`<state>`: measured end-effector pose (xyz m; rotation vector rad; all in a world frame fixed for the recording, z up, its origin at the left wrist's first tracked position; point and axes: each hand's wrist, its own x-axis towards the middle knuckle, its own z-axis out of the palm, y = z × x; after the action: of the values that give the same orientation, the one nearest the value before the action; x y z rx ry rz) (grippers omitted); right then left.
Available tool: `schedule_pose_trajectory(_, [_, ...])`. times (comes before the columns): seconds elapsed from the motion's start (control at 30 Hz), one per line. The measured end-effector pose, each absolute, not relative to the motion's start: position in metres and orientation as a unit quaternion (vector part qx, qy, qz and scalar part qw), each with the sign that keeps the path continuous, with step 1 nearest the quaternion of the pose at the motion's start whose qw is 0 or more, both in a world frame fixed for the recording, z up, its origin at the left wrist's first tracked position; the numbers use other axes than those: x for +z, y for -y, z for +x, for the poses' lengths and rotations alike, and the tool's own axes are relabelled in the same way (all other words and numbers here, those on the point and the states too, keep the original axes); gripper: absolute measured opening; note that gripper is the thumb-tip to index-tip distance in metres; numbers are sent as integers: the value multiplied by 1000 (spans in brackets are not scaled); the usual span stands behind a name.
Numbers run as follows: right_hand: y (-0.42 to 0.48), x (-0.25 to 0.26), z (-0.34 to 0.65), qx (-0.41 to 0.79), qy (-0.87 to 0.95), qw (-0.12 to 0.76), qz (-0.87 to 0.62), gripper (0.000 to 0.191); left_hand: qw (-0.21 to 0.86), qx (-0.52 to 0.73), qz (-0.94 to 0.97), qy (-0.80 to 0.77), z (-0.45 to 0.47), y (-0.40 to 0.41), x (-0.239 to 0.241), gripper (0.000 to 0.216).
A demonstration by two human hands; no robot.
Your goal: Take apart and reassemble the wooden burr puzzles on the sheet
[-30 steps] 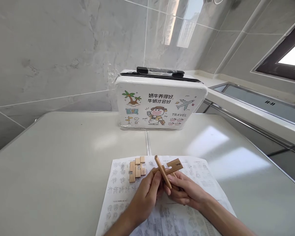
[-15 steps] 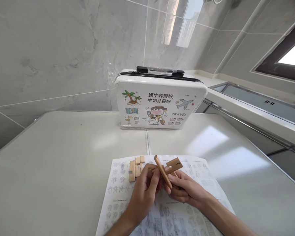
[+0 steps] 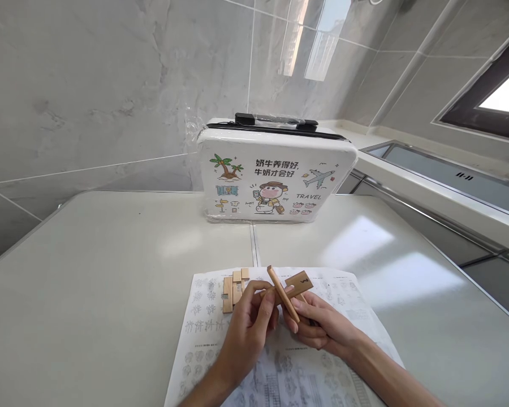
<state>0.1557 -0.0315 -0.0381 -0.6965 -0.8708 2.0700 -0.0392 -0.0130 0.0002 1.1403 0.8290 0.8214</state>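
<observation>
Compared with one second ago, the change is small. The two joined wooden pieces [image 3: 286, 289] sit a little higher and farther over the sheet, and the long bar stands slightly steeper. The left hand [image 3: 246, 333] has slid up along them, so its fingertips now cover more of the loose blocks behind. Judging from this, the fitting of the bar into the notched piece is still in progress, and the two parts look crossed but not fully seated.

Nearest is the printed instruction sheet [image 3: 220, 362], which lies flat on the white table [image 3: 89, 282], and both forearms come over it. The left hand has its fingers bent and closed lightly around the left end of the wooden pieces, thumb on the near side. The right hand [image 3: 322, 328] is curled more tightly; its thumb and first fingers pinch the lower end of the long bar, and the other fingers are folded under it. The assembly is held in the air just above the sheet, between the two hands.

Just behind the left fingertips, a small group of loose wooden blocks [image 3: 231, 289] lies on the far left part of the sheet, touching each other.

Farther away, a white case with cartoon travel drawings [image 3: 275, 181] stands upright at the far edge of the table, against the grey tiled wall [image 3: 110, 85].
</observation>
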Motion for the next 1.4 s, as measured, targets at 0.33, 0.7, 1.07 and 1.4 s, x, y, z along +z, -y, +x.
schedule_pose_trajectory(0.33, [32, -34, 155, 811, 353, 368, -286, 46, 692, 366, 509, -358, -38, 13, 0, 31])
schedule_pose_trajectory(0.7, [24, -17, 165, 752, 311, 410, -411, 45, 715, 384, 469, -349, -41, 8, -4, 34])
schedule_pose_trajectory(1.07, [13, -14, 177, 686, 250, 550, -404, 37, 713, 323, 530, -326, -41, 11, -2, 33])
schedule_pose_trajectory(1.4, [13, -13, 187, 667, 254, 569, -408, 50, 687, 283, 585, -325, -39, 15, -3, 33])
